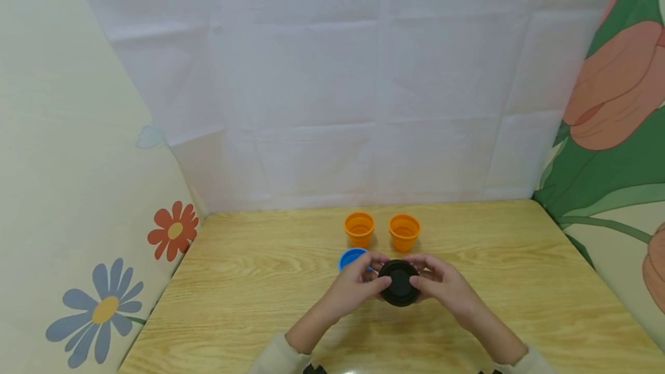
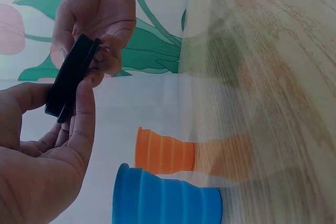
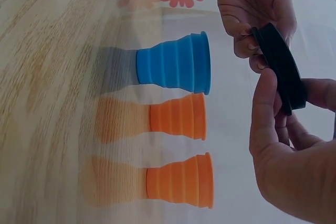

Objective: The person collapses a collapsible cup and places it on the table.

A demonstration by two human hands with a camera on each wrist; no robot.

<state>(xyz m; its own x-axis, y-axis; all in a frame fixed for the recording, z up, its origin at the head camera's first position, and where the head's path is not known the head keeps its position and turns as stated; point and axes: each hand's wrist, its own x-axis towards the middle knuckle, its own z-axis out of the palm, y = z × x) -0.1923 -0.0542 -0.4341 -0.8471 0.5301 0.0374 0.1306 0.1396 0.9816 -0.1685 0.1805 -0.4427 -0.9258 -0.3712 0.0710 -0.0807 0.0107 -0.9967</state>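
A black collapsible cup [image 1: 399, 292], pressed flat into a thick disc, is held up above the table between both hands. My left hand [image 1: 358, 283] pinches its left edge, thumb on the upper face and fingers underneath. On the opposite edge my right hand [image 1: 443, 287] grips in the same way. In the right wrist view the disc [image 3: 281, 69] is tilted, with a thin rim on one side. A blue collapsible cup [image 1: 351, 257] stands expanded just beyond the left hand, which partly covers it in the head view.
Two orange collapsible cups [image 1: 359, 229] [image 1: 404, 232] stand upright and expanded, side by side, farther back on the wooden table [image 1: 249, 281]. A white sheet [image 1: 312, 85] hangs behind the table. Flower-patterned walls [image 1: 104, 310] border both sides.
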